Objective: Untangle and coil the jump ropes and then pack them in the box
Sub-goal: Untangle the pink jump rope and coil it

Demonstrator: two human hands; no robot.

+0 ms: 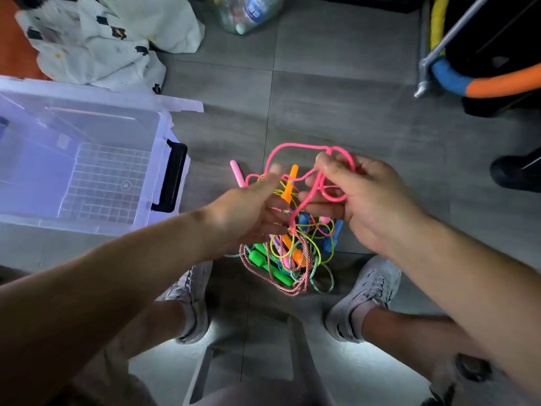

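Jump ropes (292, 247) hang as one tangle between your hands, above the grey tiled floor (336, 98) and between your two shoes; yellow, pink and braided cords are wound around green handles (263, 259), blue handles and an orange handle (290, 186); a pink handle (236, 172) sticks out at the left. No writing can be read; the blue label on the bottle (251, 8) at the top edge is too blurred to make out. Your right hand (363, 200) curls around several loops of the pink rope (304, 145), thumb pressed against them, and one loop arches up over the tangle. Your left hand (248, 212) reaches into the tangle with fingers fairly straight; it is blurred, so you cannot tell whether it pinches a strand. The clear plastic box (162, 133) stands open to your left, its black latch (172, 177) facing the ropes, well apart from them.
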